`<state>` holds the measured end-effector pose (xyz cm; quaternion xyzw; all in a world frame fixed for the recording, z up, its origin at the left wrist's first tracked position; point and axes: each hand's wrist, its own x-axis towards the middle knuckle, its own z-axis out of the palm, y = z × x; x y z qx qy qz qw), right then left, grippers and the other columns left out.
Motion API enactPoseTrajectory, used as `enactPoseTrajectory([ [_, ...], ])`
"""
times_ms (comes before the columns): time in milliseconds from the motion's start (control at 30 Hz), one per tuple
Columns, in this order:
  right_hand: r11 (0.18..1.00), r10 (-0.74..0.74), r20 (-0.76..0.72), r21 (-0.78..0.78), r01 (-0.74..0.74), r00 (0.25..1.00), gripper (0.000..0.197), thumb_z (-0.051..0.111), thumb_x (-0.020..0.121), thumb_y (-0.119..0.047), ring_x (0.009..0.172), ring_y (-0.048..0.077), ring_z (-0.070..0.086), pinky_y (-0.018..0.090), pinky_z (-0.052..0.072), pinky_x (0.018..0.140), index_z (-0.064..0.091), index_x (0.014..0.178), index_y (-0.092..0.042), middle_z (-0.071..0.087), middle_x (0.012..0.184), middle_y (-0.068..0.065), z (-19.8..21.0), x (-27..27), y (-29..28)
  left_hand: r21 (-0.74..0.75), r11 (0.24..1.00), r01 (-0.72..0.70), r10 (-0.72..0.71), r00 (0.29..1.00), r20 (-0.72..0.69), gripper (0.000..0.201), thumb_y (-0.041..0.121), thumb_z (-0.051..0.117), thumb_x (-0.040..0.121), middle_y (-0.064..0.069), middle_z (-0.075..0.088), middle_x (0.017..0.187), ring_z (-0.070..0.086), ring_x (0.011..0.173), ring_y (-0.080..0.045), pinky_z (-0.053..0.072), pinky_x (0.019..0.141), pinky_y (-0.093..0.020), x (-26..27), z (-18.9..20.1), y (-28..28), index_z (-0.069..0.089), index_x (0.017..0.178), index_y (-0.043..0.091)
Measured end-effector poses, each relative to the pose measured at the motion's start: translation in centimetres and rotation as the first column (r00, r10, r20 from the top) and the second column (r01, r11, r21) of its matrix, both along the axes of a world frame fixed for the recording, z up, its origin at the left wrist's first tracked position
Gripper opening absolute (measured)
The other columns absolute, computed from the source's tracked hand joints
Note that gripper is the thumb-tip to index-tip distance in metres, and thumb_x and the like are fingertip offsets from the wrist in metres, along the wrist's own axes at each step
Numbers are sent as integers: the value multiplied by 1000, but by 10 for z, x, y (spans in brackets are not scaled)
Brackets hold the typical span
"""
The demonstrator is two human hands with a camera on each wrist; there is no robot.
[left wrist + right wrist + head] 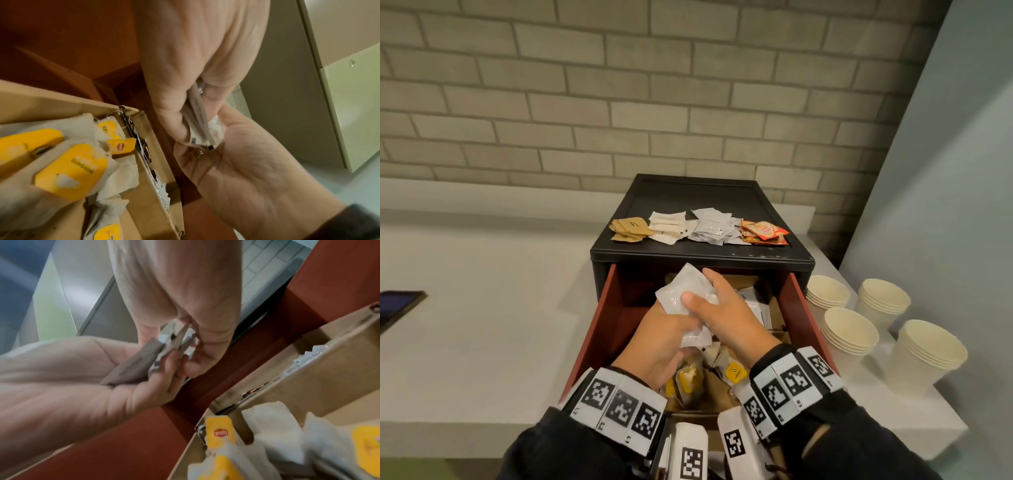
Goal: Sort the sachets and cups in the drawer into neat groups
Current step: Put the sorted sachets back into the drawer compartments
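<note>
Both hands hold one bundle of white sachets (pixel 678 291) above the open red drawer (pixel 602 318). My left hand (pixel 681 337) grips the bundle's lower end from below. My right hand (pixel 703 291) pinches its upper part, thumb in front and fingers behind. In the left wrist view the white sachets (pixel 197 113) sit edge-on between the left hand (pixel 205 144) and the right hand (pixel 185 91). The right wrist view shows the white sachets (pixel 139 363) fanned in the right hand (pixel 168 368), with the left hand (pixel 185 340) gripping from above. Tea bags with yellow tags (pixel 688 380) lie in a cardboard box below.
On the black cabinet top (pixel 688 195) lie sorted piles: brown sachets (pixel 630 229), white sachets (pixel 666 226), grey-white sachets (pixel 714 226), red-orange sachets (pixel 765 233). Several paper cup stacks (pixel 849 332) stand on the counter to the right. A dark device (pixel 397 305) lies far left.
</note>
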<state>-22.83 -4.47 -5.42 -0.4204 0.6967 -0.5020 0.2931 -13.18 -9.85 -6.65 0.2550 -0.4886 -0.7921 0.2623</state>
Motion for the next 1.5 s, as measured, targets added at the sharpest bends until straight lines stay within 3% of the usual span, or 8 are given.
enactPoseTrajectory([
  [200, 985, -80, -5, -152, 78, 997, 45, 73, 78, -27, 109, 15, 53, 31, 49, 90, 55, 119, -24, 54, 119, -1, -17, 1, -4, -89, 995, 39, -29, 993, 117, 40, -10, 47, 88, -7, 65, 102, 62, 96, -24, 52, 82, -43, 0, -3, 4, 54, 109, 23],
  [300, 973, -95, 60, -207, 105, 994, 11, 67, 81, -20, 96, 23, 61, 36, 51, 81, 62, 90, -24, 63, 101, 9, -16, 3, -7, -142, 990, 23, -5, 993, 121, 37, -5, 51, 89, -8, 71, 99, 67, 91, -25, 55, 77, -42, 0, -4, 4, 59, 108, 27],
  [533, 948, -195, 120, -229, 219, 973, 21, 52, 93, -12, 78, 14, 61, 32, 50, 75, 67, 81, -21, 69, 89, 7, 8, -10, -11, -128, 985, -114, 128, 986, 108, 29, -1, 50, 92, -5, 63, 105, 64, 81, -17, 54, 59, -29, -1, 0, -4, 53, 104, 25],
  [633, 914, -305, 128, -241, 328, 944, 19, 50, 94, -14, 66, 5, 50, 20, 41, 62, 64, 85, -22, 61, 79, -7, 26, -26, -11, -79, 979, -188, 196, 976, 98, 32, 0, 49, 93, -5, 54, 116, 59, 94, -24, 53, 64, -31, 0, 1, -9, 51, 108, 27],
  [800, 822, -489, 7, -330, 464, 872, 41, 48, 92, -3, 71, 8, 52, 33, 54, 75, 47, 125, -29, 53, 92, -5, 51, -61, -32, -21, 970, -241, 241, 968, 67, 33, 0, 50, 92, 3, 52, 106, 57, 91, -20, 48, 60, -30, 2, 5, -13, 52, 95, 32],
  [900, 824, -542, -250, -345, 449, 802, 31, 41, 94, -5, 82, 18, 58, 34, 50, 79, 58, 118, -17, 61, 103, 4, 62, -79, -53, -9, 967, -256, 257, 964, 63, 33, 0, 50, 92, 0, 50, 113, 56, 94, -21, 47, 60, -29, 3, 7, -14, 52, 94, 33],
  [1100, 920, -77, -802, 172, 353, 593, 39, 43, 95, -29, 135, 31, 29, 36, 27, 108, 54, 126, -6, 25, 149, 13, 50, -91, -99, 4, 956, -292, 292, 956, 44, 35, -2, 50, 91, -4, 48, 120, 56, 97, -26, 54, 69, -36, 5, 11, -18, 52, 91, 33],
  [1500, 841, -60, -770, 304, 448, 635, 62, 43, 94, -29, 136, 31, 31, 45, 29, 109, 18, 145, -5, 28, 150, 12, 39, -94, -112, 65, 948, -311, 311, 950, 2, 35, -2, 44, 94, 1, 49, 113, 55, 99, -24, 52, 66, -33, 2, 9, -24, 51, 96, 32],
])
